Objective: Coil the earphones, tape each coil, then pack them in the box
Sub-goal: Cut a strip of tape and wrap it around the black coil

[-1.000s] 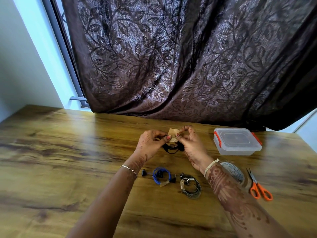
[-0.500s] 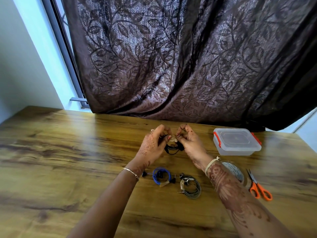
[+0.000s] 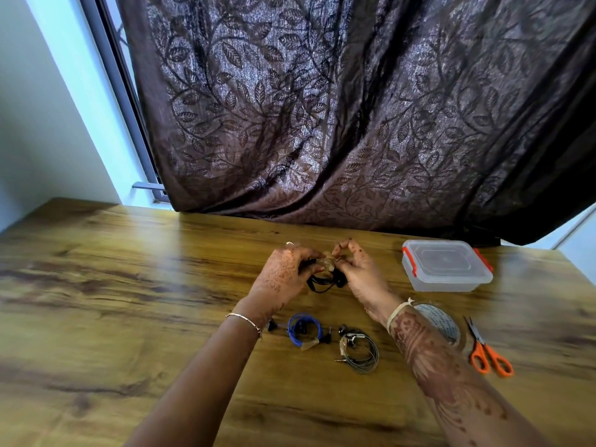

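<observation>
Pinching black earphones (image 3: pixel 325 280), left hand (image 3: pixel 283 274), right hand (image 3: pixel 361 275)

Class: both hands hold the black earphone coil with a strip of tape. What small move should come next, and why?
Probably press the tape strip closed round the black coil. The left hand grips the coil and the right hand pinches the strip, which looks not yet flat; the blue coil and grey coil already carry tape.
</observation>
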